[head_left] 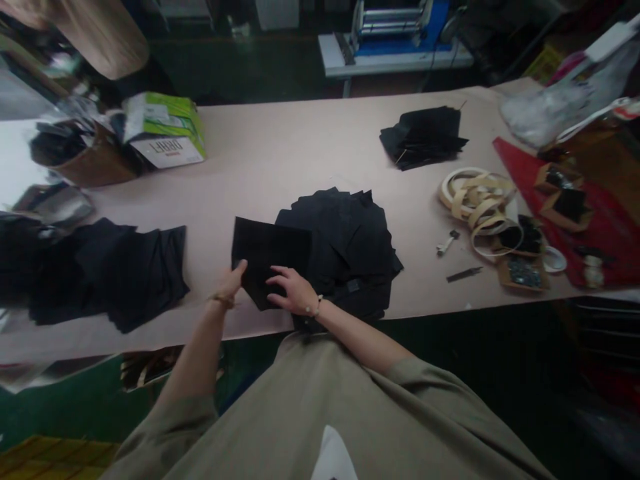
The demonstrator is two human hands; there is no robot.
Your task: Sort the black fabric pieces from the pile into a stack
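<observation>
My left hand (234,279) grips the left edge of a flat black panel (270,247), thumb on top. The panel looks like cut fabric or leather; which one I cannot tell. My right hand (294,291) lies on the panel's lower right with fingers spread. The panel's right side overlaps a broad heap of black cut pieces (345,233). Further left, another spread of black pieces (145,273) lies on the table.
A third black stack (425,137) sits at the back right. Cream strap rolls (480,200), a small metal tool (464,274) and boxes of small parts (523,272) are on the right. A green-white carton (170,133) stands back left. Another person's arm (100,37) shows top left.
</observation>
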